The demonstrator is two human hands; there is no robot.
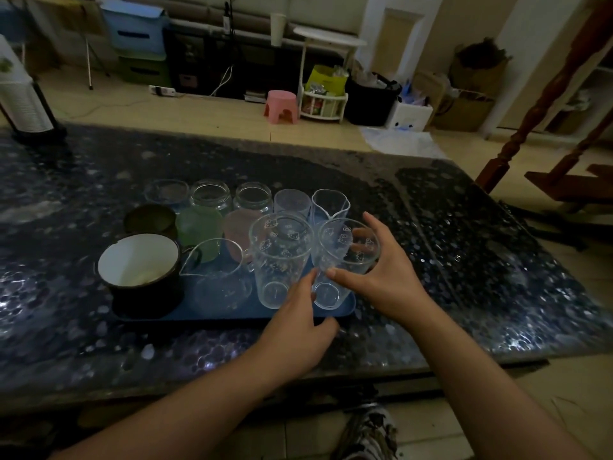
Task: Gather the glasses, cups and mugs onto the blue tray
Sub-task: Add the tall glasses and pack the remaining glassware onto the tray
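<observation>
Right hand [381,280] curled round a printed glass [345,260], tilted at the blue tray [348,308] corner. Left hand [298,330] loosely curled, fingertip touching that same glass low down

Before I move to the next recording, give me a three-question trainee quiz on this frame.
1. True or false: the white-lined dark enamel mug stands at the near left of the flat blue plastic tray.
2. Which hand grips the clear printed glass tumbler at the tray's right end?
3. Multiple choice: the small stool on the floor is A) pink B) black C) green.

Key: 1 true. 2 the right hand; the left hand rests at the tray's near edge. 3 A.
</observation>
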